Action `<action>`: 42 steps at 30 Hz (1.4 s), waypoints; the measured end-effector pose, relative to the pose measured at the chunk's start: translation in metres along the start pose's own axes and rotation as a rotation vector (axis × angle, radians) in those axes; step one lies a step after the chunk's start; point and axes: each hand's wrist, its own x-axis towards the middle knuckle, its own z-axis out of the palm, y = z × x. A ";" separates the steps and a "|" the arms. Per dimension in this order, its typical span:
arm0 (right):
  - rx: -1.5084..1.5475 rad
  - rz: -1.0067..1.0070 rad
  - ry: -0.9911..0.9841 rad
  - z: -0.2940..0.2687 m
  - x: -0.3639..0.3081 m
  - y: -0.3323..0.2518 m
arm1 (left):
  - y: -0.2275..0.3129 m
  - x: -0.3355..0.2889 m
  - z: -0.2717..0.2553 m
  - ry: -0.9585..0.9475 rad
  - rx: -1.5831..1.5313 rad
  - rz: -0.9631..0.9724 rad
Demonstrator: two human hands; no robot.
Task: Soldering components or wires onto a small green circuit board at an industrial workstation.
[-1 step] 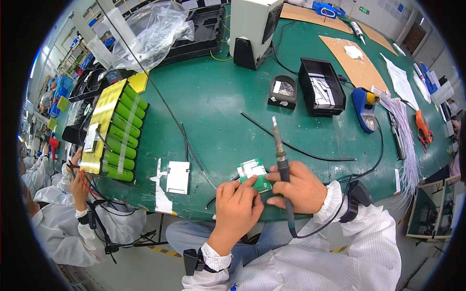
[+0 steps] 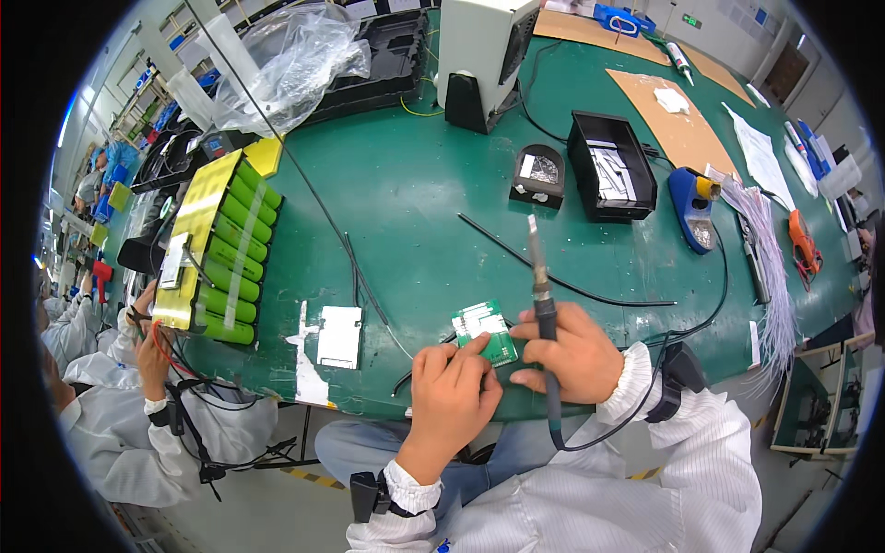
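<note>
A small green circuit board [image 2: 499, 348] with pale pads lies at the front edge of the green table. My left hand [image 2: 452, 392] is closed at its lower left corner, the index fingertip pressed on its top face. My right hand [image 2: 581, 359] is wrapped round the dark handle of a soldering iron [image 2: 546, 323]. The iron's metal tip points up and away, clear of the board, and its cable bends down under the wrist. Right of the board, the right fingertips are close to its edge. A white rectangular module [image 2: 339, 337] with black leads lies to the left.
A battery pack of green cells [image 2: 238, 244] stands at the left, beside a co-worker's hand [image 2: 152, 359]. Behind are a black bin of metal strips [image 2: 613, 198], a tip-cleaner pot [image 2: 536, 189] and a blue iron stand [image 2: 687, 207]. A black cable [image 2: 572, 284] crosses the table.
The soldering iron has shifted slightly to the right, its tip moving right and a little away. My left hand and the board have hardly moved.
</note>
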 end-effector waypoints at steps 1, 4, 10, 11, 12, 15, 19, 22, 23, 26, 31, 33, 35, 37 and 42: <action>-0.016 0.016 0.067 -0.003 0.001 0.002 | -0.001 -0.002 0.001 0.007 0.001 0.002; -0.005 0.053 0.084 -0.011 0.004 0.001 | -0.002 -0.003 0.001 0.020 -0.009 0.003; 0.024 -0.023 -0.138 -0.001 0.010 -0.009 | -0.004 -0.004 0.001 0.029 -0.054 -0.026; 0.006 -0.023 -0.128 0.001 0.011 -0.009 | -0.004 -0.004 0.001 0.032 -0.052 -0.030; -0.013 -0.022 -0.119 0.003 0.011 -0.009 | -0.003 -0.004 0.001 0.031 -0.062 -0.025; -0.002 -0.014 -0.081 0.010 0.008 -0.009 | -0.003 -0.003 0.001 0.031 -0.072 -0.022; 0.019 -0.043 0.008 0.011 0.014 -0.011 | -0.004 -0.004 0.001 0.031 -0.068 -0.024; -0.002 -0.055 0.026 0.010 0.014 -0.012 | -0.003 -0.003 0.000 0.020 -0.066 -0.032; -0.018 -0.054 0.006 0.010 0.013 -0.011 | -0.003 -0.002 0.000 0.018 -0.066 -0.031; -0.031 -0.044 -0.029 0.012 0.011 -0.011 | -0.002 -0.001 0.001 0.022 -0.059 -0.032; -0.009 -0.038 -0.039 0.013 0.012 -0.011 | -0.002 -0.002 0.001 0.031 -0.039 -0.023; -0.018 -0.040 -0.048 0.014 0.013 -0.011 | -0.002 -0.003 0.000 0.030 -0.036 -0.017; -0.012 -0.036 -0.055 0.013 0.013 -0.010 | -0.003 -0.003 0.000 0.030 -0.031 -0.008; -0.009 -0.030 -0.061 0.012 0.013 -0.009 | -0.004 -0.003 0.000 0.017 -0.045 -0.006; -0.022 -0.053 -0.079 0.015 0.011 -0.007 | -0.005 -0.002 -0.005 0.001 -0.039 0.016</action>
